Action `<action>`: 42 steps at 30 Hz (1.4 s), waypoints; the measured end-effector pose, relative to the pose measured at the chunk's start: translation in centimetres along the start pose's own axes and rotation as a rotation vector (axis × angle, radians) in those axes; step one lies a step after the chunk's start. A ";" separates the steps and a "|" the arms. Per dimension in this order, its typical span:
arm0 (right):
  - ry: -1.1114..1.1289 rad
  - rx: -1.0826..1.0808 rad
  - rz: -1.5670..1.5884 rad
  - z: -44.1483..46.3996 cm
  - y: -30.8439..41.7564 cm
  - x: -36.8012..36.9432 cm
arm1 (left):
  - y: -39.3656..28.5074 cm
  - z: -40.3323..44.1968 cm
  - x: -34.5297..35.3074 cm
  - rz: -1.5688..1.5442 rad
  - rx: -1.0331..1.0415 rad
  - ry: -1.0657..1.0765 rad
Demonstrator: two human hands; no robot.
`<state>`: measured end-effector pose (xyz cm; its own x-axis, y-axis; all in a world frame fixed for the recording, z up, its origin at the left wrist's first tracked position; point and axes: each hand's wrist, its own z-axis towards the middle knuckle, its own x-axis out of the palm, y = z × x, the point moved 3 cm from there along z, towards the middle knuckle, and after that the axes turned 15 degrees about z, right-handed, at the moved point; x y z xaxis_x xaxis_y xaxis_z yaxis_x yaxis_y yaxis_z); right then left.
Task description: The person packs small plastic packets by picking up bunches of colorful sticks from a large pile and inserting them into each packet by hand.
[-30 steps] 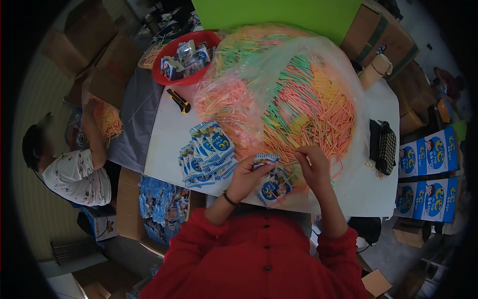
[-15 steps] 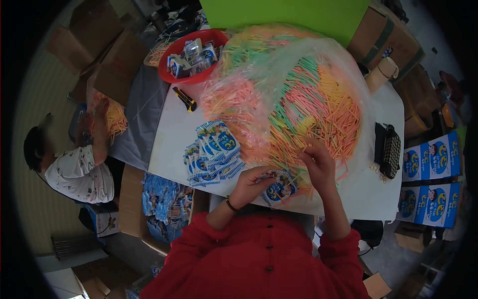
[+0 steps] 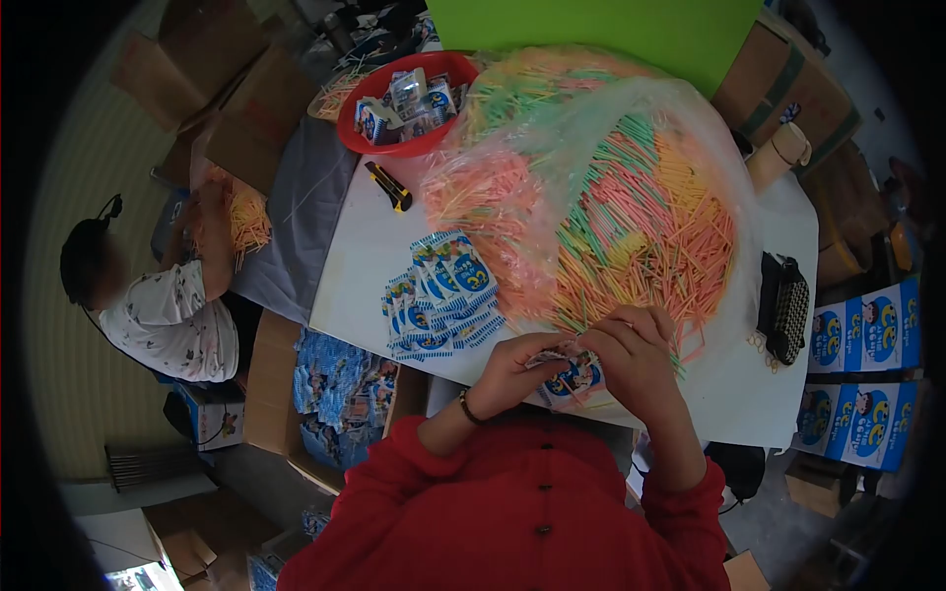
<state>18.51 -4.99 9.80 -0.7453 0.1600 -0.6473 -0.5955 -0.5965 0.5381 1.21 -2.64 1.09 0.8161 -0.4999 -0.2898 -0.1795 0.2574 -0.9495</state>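
Observation:
My left hand [image 3: 514, 376] grips a small blue-and-white printed packet [image 3: 579, 382] just beyond the table's front edge. Over the upper end of that packet, my right hand [image 3: 636, 357] has its fingers bent and pressed together; what they pinch is hidden. Beyond both hands a big clear plastic bag [image 3: 581, 148] lies opened, with a heap of thin pink, green, yellow and orange sticks [image 3: 641, 222] showing. Overlapping flat packets [image 3: 448, 286] of the same print lie left of the bag.
A red basin [image 3: 399, 148] of filled packets and a yellow-black box cutter [image 3: 389, 187] are at the table's left. A checked pouch [image 3: 788, 313] rests at the right. A carton of packets [image 3: 340, 394] stands below left. At far left, a co-worker [image 3: 163, 315] handles sticks.
My right hand has come down and left from above the sticks to the packet in my left hand. The whole view has shifted slightly.

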 end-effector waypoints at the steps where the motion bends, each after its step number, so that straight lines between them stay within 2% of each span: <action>1: 0.044 -0.019 -0.052 0.6 0.8 -0.6 | -0.4 0.0 -0.3 0.067 0.013 0.001; 3: 0.087 -0.037 -0.104 0.9 1.3 -0.5 | -0.7 -0.1 -0.5 0.092 -0.004 0.010; 5: 0.243 -0.040 0.024 0.8 1.0 0.1 | -1.0 0.1 -0.5 0.114 -0.005 0.028; 6: 0.239 -0.033 0.011 1.1 1.2 -0.3 | -1.4 0.3 -0.7 0.110 0.046 -0.034; 8: 0.108 0.041 0.076 1.8 1.5 -1.8 | -1.8 0.6 -1.0 0.089 0.102 -0.088; 9: 0.110 0.052 0.067 1.4 0.9 -2.2 | -1.7 0.8 -2.1 -0.010 -0.012 -0.233; 10: -0.033 0.104 0.095 0.8 -0.3 -3.1 | -1.4 1.0 -3.4 -0.107 -0.132 -0.377; 12: -0.272 0.202 0.179 -0.1 -2.4 -4.4 | -0.9 2.7 -6.7 -0.076 -0.247 -0.427; 13: -0.273 0.200 0.171 -0.5 -3.5 -4.3 | -1.2 3.8 -8.0 -0.081 -0.241 -0.425; 15: -0.465 0.306 0.300 -1.3 -6.1 -3.8 | -3.1 5.2 -10.4 0.913 -0.151 -0.628; 16: -0.471 0.300 0.296 -1.4 -6.9 -3.3 | -2.9 5.4 -10.8 0.913 -0.141 -0.630; 18: -0.410 0.342 0.177 -1.3 -8.1 -2.3 | -2.9 6.0 -10.9 1.449 -0.175 -0.601; 19: -0.414 0.340 0.174 -1.3 -8.5 -2.0 | -3.2 6.1 -10.8 1.448 -0.169 -0.602; 21: -0.214 0.404 0.026 -0.9 -9.3 -0.6 | -4.5 6.1 -10.0 1.640 -0.098 -0.761; 22: -0.214 0.404 0.025 -0.8 -9.4 -0.2 | -4.5 5.9 -9.4 1.638 -0.097 -0.762; 24: 0.041 0.504 -0.130 -0.6 -9.9 1.4 | -4.5 4.8 -7.4 1.381 0.068 -0.590; 26: 0.045 0.480 -0.174 -1.2 -11.4 3.7 | -4.7 3.5 -3.9 1.206 0.076 -0.260; 28: 0.044 0.453 -0.216 -1.0 -11.6 4.6 | -2.7 2.4 -0.2 1.112 0.080 -0.057; 31: 0.158 0.516 -0.244 -1.3 -11.5 5.0 | -0.8 1.5 2.1 1.054 0.040 0.018; 34: 0.192 0.402 -0.357 -2.6 -11.8 5.1 | 0.1 1.7 2.1 1.077 0.012 0.021; 37: 0.095 0.474 -0.202 -3.8 -12.1 4.6 | 1.3 1.9 1.6 1.009 -0.090 0.065; 39: -0.148 0.355 -0.053 -4.5 -12.0 4.0 | 2.1 1.9 1.3 0.949 -0.078 0.020; 40: -0.149 0.360 -0.054 -4.9 -11.6 3.7 | 2.3 1.9 1.2 0.889 -0.063 -0.020; 42: -0.247 0.686 0.451 -6.0 -11.8 3.2 | 2.3 2.0 1.2 0.880 -0.022 -0.080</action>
<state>24.93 -2.14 -1.84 -0.9510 0.2363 -0.1996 -0.2170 -0.0496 0.9749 2.88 -1.02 -1.22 0.4126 -0.0685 -0.9083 -0.7709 0.5050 -0.3883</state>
